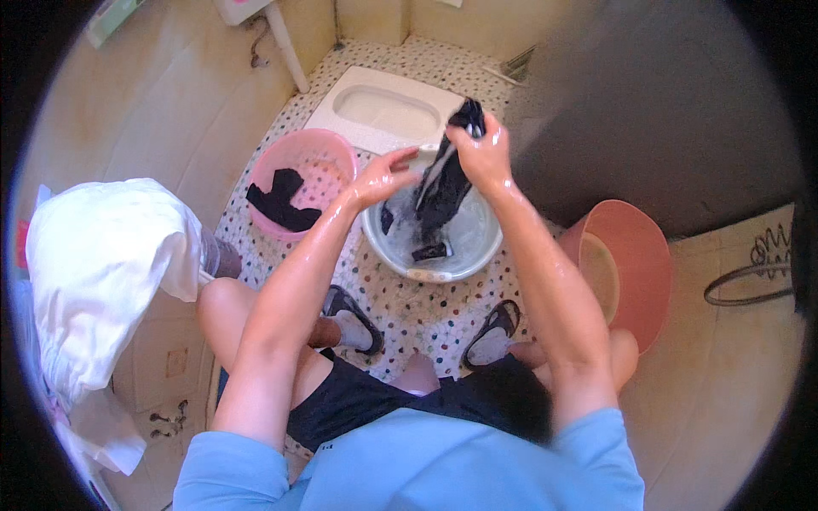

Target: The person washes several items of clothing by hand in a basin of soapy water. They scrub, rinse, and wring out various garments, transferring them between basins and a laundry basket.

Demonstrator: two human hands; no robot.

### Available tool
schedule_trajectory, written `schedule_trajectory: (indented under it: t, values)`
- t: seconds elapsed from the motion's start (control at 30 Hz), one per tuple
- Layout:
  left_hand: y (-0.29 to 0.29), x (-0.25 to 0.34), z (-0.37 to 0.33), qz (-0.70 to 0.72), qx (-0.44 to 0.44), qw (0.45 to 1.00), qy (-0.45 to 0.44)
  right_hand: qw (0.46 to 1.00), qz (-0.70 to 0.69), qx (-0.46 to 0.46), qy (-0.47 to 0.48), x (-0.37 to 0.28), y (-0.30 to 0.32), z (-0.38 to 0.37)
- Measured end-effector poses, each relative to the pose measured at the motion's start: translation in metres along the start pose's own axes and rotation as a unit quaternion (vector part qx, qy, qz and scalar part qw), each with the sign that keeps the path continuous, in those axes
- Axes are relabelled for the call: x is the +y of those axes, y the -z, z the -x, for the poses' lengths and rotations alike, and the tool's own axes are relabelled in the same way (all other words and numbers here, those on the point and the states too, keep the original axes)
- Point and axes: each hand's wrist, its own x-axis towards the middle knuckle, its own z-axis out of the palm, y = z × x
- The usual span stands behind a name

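Garment point(444, 181) in black and white hangs from our right hand point(484, 153), its upper end gripped firmly, its lower part in the cloudy water point(477, 223) of the pale round basin point(460, 274). Our left hand point(382, 179) is empty, fingers apart, just beside it. We'd do well working it low, both hands gripping, so splashes fall inside.

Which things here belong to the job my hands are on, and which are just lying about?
Part of the job:
- dark cloth, in the right hand
- white basin of water below it
- probably the pink basin and its black cloth

Apparently just lying about:
- white cloth, far left
- tub, at right
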Motion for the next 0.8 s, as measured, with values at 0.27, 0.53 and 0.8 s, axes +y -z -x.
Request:
schedule_trajectory:
  t: [0.27,0.53,0.8]
  values:
    - [-0.032,0.003,0.02,-0.071,0.175,0.968,-0.163,0.975,-0.19,-0.105,0.049,-0.212,0.013,-0.051]
    - [-0.056,0.048,-0.026,-0.074,0.117,0.989,-0.049,0.942,-0.323,0.035,0.08,-0.225,0.103,-0.057]
    - [-0.02,0.089,-0.029,-0.111,0.208,0.967,0.098,0.848,-0.356,0.314,-0.235,0.021,0.146,-0.014]
